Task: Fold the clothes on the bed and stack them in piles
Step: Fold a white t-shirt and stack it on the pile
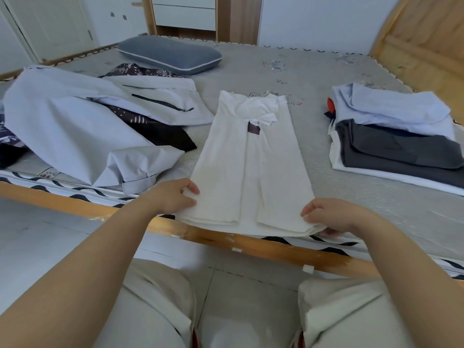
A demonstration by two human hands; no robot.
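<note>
White shirt [251, 156] lies flat in the middle of the bed [339, 156], both sides folded in lengthwise so it's a long narrow strip, neck end far from the person, hem at the near edge over the wooden bed rail [251, 244]. Left hand [173, 195] pinches the near-left hem corner, thumb on top, fingers curled round the edge. Right hand [329, 217] grips the near-right corner, thumb over the cloth, fingertips showing under it. Folded pile [394, 136] sits to the right, well apart from the shirt: pale blue on top, dark grey below, white at the bottom. Unfolded heap [82, 131] to the left w/ a pale grey jacket over dark patterned cloth. Grey pillow [170, 55] at the far side.
</note>
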